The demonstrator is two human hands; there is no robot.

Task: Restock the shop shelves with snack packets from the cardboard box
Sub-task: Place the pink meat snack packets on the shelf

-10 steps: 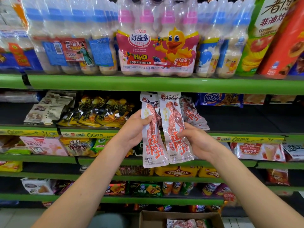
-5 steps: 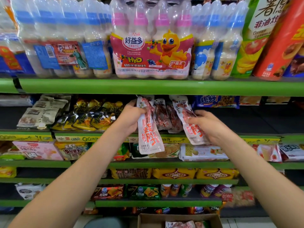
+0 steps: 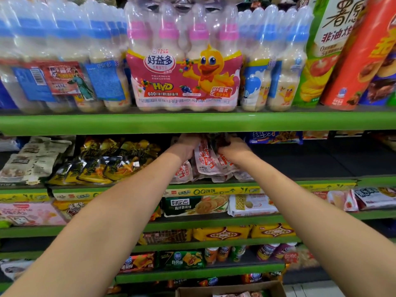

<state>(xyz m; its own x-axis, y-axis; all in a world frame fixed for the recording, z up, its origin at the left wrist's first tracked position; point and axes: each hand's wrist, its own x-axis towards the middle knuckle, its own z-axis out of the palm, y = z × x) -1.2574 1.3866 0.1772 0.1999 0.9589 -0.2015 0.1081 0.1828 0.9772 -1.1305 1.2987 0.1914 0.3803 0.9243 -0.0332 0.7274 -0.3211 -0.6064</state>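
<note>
Both arms reach up and forward into the second shelf [image 3: 300,168], just under the green lip of the top shelf [image 3: 85,123]. The left hand [image 3: 188,146] is curled round the upper part of a white snack packet with red lettering [image 3: 204,159], fingers folded over its top edge in the shadow. The right hand [image 3: 233,150] sits just beside it, closed on the next packet [image 3: 225,165] from the other side. The fingertips of both hands are lost in the dark under the shelf above, so how tightly they grip I cannot tell. The two held packets lean on a small heap of the same white-and-red packets [image 3: 182,173] lying at the front of that shelf, their lower ends hanging near the yellow price strip [image 3: 214,191].

To the left of the heap lie black-and-yellow snack bags [image 3: 102,163], and further left some pale beige ones [image 3: 32,159]. To the right the shelf board is mostly bare and dark, with a blue packet [image 3: 276,137] at the back.

On the top shelf stands a shrink-wrapped pack of pink-capped drink bottles with a yellow duck [image 3: 184,78] on it, flanked by blue-capped bottle packs [image 3: 64,61] and, at the far right, tall green and red tubes [image 3: 351,61].

Lower shelves carry biscuit packs [image 3: 195,205] and cup snacks [image 3: 225,252]. At the bottom edge, on the floor below the arms, the open cardboard box [image 3: 231,290] shows a few more packets inside.
</note>
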